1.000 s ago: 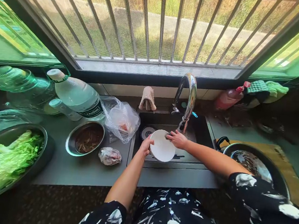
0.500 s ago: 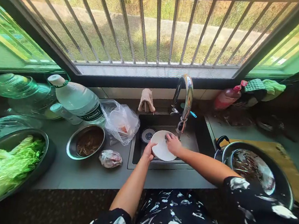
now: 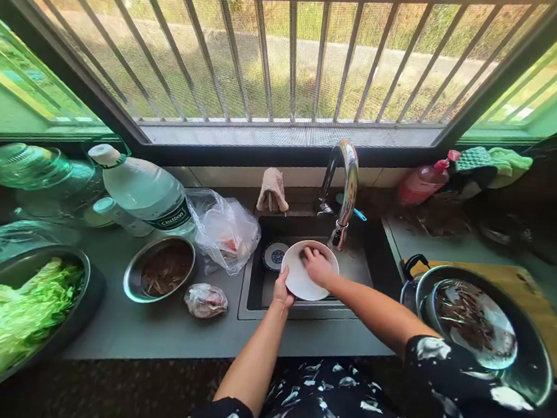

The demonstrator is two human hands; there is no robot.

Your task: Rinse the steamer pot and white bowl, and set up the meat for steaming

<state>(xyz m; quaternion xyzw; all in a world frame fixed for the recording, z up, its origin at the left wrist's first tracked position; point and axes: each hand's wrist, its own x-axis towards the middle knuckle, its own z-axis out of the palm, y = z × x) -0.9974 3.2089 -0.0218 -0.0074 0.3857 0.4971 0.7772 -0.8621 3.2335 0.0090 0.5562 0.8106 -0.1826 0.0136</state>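
Over the sink (image 3: 387, 268), my left hand (image 3: 283, 289) grips the rim of a white bowl (image 3: 316, 292), with the thumb over its near left edge. The bowl is tilted, its inside facing up. My right hand (image 3: 318, 267) is inside it, fingers curled on a small dark-grey scouring pad (image 3: 305, 255) that mostly hides under them. Just behind the bowl stands the curved chrome faucet (image 3: 349, 183), its spout near the far right rim. A small blue-and-white patterned dish (image 3: 274, 255) sits in the sink's left part.
Left of the sink are a plastic bag (image 3: 226, 230), a wrapped bundle (image 3: 206, 300), a steel bowl (image 3: 161, 269), a large bottle (image 3: 145, 187) and a basin of cabbage (image 3: 14, 320). To the right, a large pot (image 3: 537, 359) stands by a cutting board (image 3: 548, 313); a red soap bottle (image 3: 425, 182) is behind.
The bowl has tipped to show more of its inside. My right hand has shifted slightly left and deeper into it, and my left hand has turned at the rim.
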